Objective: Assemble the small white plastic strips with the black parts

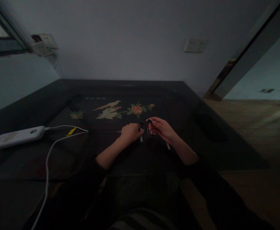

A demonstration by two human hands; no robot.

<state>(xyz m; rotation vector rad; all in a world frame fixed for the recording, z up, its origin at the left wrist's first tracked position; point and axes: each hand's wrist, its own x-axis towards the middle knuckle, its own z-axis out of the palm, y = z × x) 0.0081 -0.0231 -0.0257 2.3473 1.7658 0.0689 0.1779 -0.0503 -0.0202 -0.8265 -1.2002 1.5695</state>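
Observation:
My left hand [131,131] rests low over the dark table, its fingers closed round a slim black-and-white object [141,138] that stands out past the thumb. Pinched between the thumb and fingertips of my right hand [162,128] is a small dark piece [150,121] with a pale edge; the dim light hides its kind. The two hands are close together but apart. Beneath the right fingers lies a small dark item with light marks [151,135]. A thin white strip [168,146] shows by my right wrist, partly hidden by it.
The dark glossy table [120,156] bears a bird-and-flower picture [136,110]. To the left lies a white power bank [17,136], its white cable [47,169] with a yellow tag [71,131] running off the front edge. A wall with sockets [196,46] stands behind.

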